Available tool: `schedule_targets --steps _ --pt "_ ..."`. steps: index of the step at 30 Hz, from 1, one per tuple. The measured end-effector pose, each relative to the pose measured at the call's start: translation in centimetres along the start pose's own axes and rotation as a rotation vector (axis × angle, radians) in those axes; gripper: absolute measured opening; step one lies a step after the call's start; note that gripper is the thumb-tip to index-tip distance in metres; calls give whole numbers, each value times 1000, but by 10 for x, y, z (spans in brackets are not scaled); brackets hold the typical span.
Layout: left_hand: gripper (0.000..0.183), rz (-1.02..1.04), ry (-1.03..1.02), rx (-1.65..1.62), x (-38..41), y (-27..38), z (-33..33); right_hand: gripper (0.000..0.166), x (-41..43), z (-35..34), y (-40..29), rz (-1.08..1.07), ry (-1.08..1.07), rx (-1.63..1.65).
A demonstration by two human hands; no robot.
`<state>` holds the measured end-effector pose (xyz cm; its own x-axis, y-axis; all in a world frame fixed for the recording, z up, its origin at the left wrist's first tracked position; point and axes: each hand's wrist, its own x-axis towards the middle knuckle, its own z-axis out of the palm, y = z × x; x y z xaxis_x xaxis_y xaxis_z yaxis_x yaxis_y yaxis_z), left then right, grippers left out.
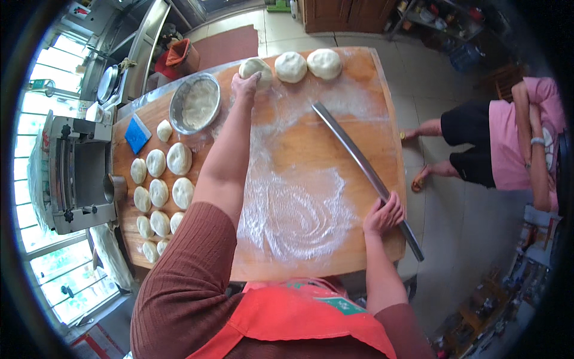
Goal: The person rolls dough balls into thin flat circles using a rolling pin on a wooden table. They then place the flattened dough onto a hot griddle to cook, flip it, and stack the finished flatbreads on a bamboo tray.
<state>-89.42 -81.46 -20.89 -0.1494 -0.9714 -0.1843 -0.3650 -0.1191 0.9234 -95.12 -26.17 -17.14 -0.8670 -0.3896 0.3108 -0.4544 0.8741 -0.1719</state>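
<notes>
My left hand (246,84) reaches to the table's far edge and grips the near side of a round dough ball (254,69); part of its fingers is hidden. Two more dough balls, one in the middle (290,67) and one to the right (324,63), sit beside it in a row. Near the right edge, my right hand (384,214) is closed around a long steel rolling rod (354,150). The rod slants across the board, its near end jutting past the edge. Between my arms, white flour (305,215) is spread over the wooden tabletop (323,143).
Several flattened dough rounds (158,193) stand in rows at left, partly behind my arm. Beyond them are a small dough piece (164,131), a blue scraper (137,134) and a floured metal bowl (195,103). A dough-rolling machine (80,172) adjoins the table; a person (506,139) is at right.
</notes>
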Motion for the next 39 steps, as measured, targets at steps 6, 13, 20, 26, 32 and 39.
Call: schedule_targets --steps 6,13,20,26,32,39 --pt "65 -66 -540 330 -236 -81 -93 52 -3 6 6 -10 22 1" --pt "53 469 -621 673 -401 -44 -131 51 -9 8 11 -28 39 35" --pt "67 748 -371 1095 -420 -56 -76 53 -6 18 25 -184 1 92" --pt "83 728 -376 981 -469 -78 -110 46 -28 -18 20 -488 -259 311" --pt "83 622 -465 905 -517 -96 -201 57 -92 -55 12 -699 -364 356" --pt "58 755 -79 947 -328 -44 -144 56 14 3 -68 -418 -200 149"
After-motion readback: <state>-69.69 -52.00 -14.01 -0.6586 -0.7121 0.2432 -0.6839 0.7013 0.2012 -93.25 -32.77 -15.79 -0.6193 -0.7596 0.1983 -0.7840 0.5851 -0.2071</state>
